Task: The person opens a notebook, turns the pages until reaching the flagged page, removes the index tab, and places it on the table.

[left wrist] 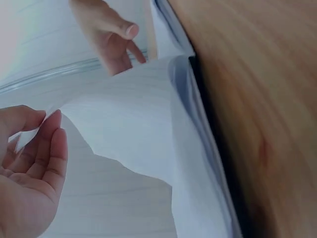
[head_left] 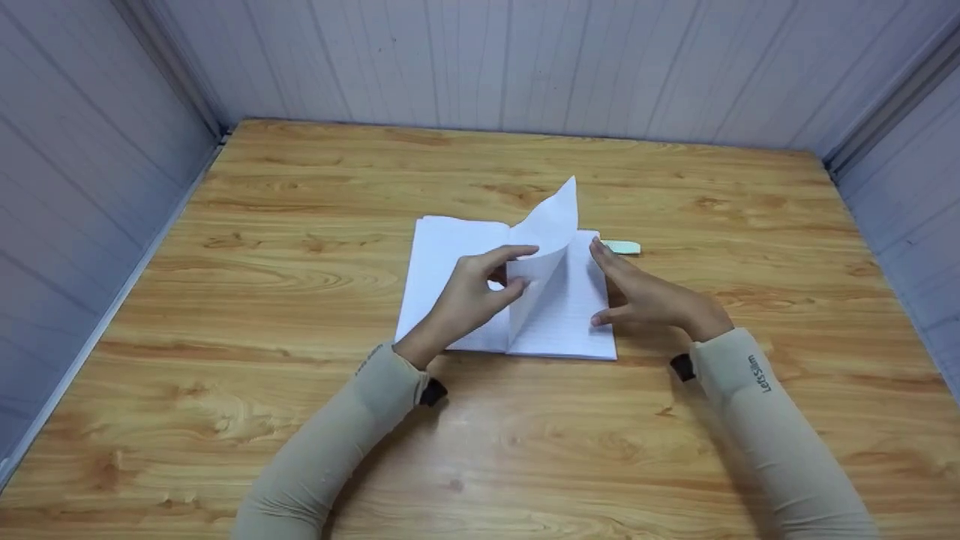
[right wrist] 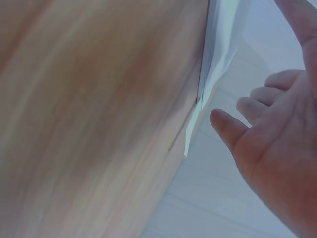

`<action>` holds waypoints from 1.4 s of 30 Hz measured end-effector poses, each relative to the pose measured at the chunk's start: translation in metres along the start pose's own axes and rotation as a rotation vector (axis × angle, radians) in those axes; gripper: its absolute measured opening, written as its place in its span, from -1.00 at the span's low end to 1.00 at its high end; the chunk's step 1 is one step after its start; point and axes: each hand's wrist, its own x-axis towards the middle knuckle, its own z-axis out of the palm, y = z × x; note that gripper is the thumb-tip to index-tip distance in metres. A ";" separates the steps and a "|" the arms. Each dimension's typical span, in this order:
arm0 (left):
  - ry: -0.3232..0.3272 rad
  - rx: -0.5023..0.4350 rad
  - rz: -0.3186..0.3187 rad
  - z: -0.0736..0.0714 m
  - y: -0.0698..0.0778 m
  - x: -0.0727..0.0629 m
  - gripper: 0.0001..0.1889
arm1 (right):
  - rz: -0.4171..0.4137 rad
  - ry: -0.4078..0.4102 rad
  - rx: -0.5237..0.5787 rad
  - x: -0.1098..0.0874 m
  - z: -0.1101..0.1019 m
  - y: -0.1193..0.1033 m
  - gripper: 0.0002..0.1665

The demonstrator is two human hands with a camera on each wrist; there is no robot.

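Notebook (head_left: 454, 244) lies open on the table (head_left: 285, 300), part of it hidden by your left hand (head_left: 472, 289) and the raised page (head_left: 551, 221). Green strip (head_left: 624, 247) pokes out at the far right; its inner end is covered. Sleeves (head_left: 337, 435) cut off at the near side. Your left thumb and fingers pinch the page; your right hand (head_left: 649, 292), thumb and fingers spread wide, sits at the notebook's right edge, contact unclear.

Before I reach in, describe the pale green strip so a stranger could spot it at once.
On the wooden table lies an open notebook. Near the top of its right edge, beside the right hand, a short strip juts out. Its pale green tint sets it apart from the white pages.
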 end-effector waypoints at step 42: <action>-0.294 0.386 0.134 -0.049 -0.027 -0.014 -0.51 | 0.049 -0.107 -0.004 -0.004 0.007 0.000 0.21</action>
